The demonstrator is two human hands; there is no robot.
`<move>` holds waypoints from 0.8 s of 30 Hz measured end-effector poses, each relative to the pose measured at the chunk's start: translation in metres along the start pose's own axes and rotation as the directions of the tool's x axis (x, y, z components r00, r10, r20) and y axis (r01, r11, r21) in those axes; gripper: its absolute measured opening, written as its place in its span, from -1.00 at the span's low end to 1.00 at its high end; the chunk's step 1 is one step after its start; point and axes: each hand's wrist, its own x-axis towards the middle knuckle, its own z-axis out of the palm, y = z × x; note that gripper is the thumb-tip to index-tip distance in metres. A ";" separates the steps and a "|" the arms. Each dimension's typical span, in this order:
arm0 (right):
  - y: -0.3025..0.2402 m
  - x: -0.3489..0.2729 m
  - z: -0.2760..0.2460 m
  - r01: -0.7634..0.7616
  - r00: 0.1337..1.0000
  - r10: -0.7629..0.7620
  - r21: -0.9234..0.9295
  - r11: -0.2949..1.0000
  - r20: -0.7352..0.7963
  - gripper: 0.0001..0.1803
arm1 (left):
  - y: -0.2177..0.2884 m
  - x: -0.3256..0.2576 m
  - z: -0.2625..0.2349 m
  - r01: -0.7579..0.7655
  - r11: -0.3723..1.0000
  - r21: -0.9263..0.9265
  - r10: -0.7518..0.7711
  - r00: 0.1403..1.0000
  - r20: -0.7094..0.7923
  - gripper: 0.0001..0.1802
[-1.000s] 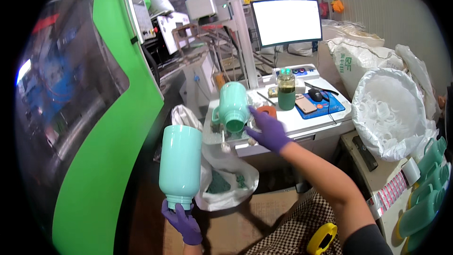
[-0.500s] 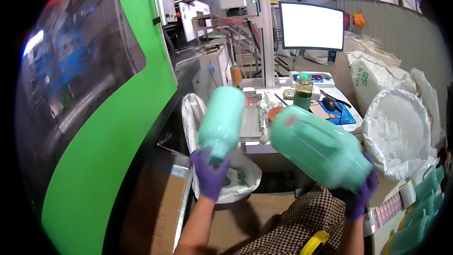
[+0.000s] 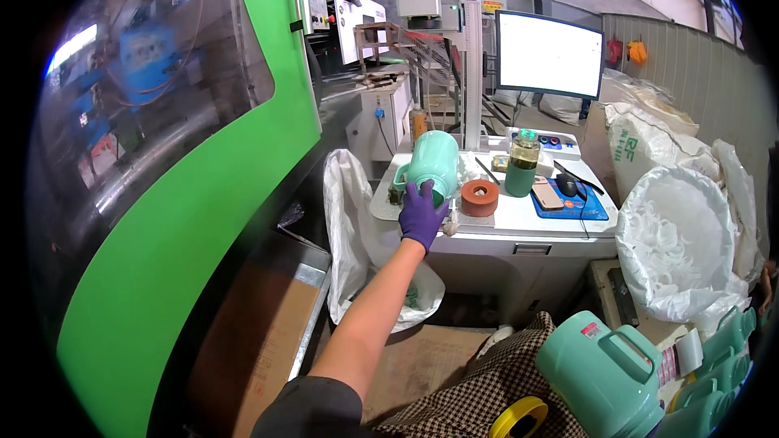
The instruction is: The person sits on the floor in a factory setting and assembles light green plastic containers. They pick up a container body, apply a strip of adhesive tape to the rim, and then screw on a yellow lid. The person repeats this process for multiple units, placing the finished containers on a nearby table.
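My left hand, in a purple glove, is closed round the mouth end of a mint-green jug. That jug lies tilted with its base away from me, over the plate at the left of the white worktable, its handle on the left side. At the lower right a second mint-green jug with a side handle and a small red label leans by my checked apron. My right hand is out of sight, so what it holds is hidden.
A brown tape roll, drink bottle, phone and mouse stand on the worktable. A column machine and monitor rise behind. White sacks flank it; green jugs crowd the lower right.
My left hand has carried its jug forward and right onto the worktable. The other jug has swung down to the lower right, and my right hand has left the view.
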 end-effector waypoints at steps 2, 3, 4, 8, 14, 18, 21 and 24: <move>-0.010 0.002 0.000 0.078 0.996 -0.077 -0.008 0.997 0.040 -0.64 | -0.003 0.005 0.002 -0.007 1.000 0.003 0.007 1.000 0.013 -0.36; -0.023 0.007 0.002 0.126 0.990 -0.125 -0.004 0.992 0.073 -0.64 | -0.007 0.006 0.003 -0.005 1.000 0.011 0.005 0.999 0.032 -0.34; -0.043 0.017 0.010 0.170 0.980 -0.170 0.003 0.985 0.104 -0.63 | -0.010 0.008 0.002 -0.006 1.000 0.022 0.005 0.999 0.050 -0.32; -0.065 0.022 0.022 0.195 0.948 -0.220 0.126 0.973 0.230 -0.51 | -0.001 0.004 -0.012 0.037 0.991 0.125 -0.053 0.991 0.125 -0.21; -0.113 0.023 0.081 -0.679 0.718 0.412 0.432 0.594 0.562 -0.52 | 0.067 -0.064 -0.106 -0.202 0.845 -0.496 0.220 0.975 -0.023 -0.14; -0.133 0.000 0.136 -0.770 0.556 0.295 0.348 0.534 0.777 -0.54 | 0.110 -0.155 -0.217 -0.433 0.763 -0.480 0.620 0.702 0.351 0.09; -0.137 -0.026 0.148 -0.840 0.473 0.247 0.348 0.416 0.846 -0.48 | 0.141 -0.193 -0.215 -0.132 0.791 -0.598 0.505 0.693 0.515 0.28; -0.139 -0.043 0.148 -0.831 0.499 0.200 0.400 0.386 0.843 -0.45 | 0.128 -0.207 -0.197 -0.134 0.768 -0.626 0.497 0.741 0.451 0.25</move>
